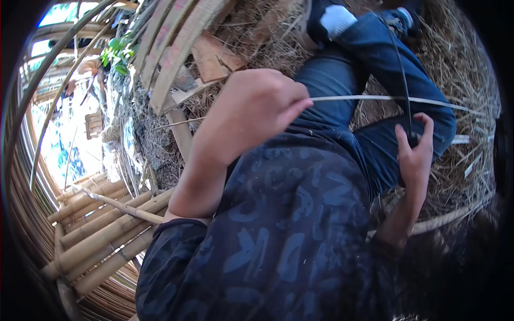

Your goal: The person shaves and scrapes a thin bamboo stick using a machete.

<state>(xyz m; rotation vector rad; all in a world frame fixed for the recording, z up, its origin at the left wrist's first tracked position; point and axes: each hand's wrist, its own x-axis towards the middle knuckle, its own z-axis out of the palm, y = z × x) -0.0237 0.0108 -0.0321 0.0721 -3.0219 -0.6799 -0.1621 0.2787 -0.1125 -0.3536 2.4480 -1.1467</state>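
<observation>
Head view: a pale strip [369,98] stretches toward two o'clock, pinched by the left hand [262,101] at twelve. At three, the right hand [416,155] grips a thin dark tool [405,85] crossing it. Jeans [326,80] lie beneath; bamboo poles [107,234] sit at eight.

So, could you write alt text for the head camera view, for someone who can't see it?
A person's left hand pinches a long, thin, pale strip, which crosses a long, thin, dark tool held in the right hand. Blue denim jeans show against dry, straw-coloured litter, with tan bamboo poles at lower left.
</observation>
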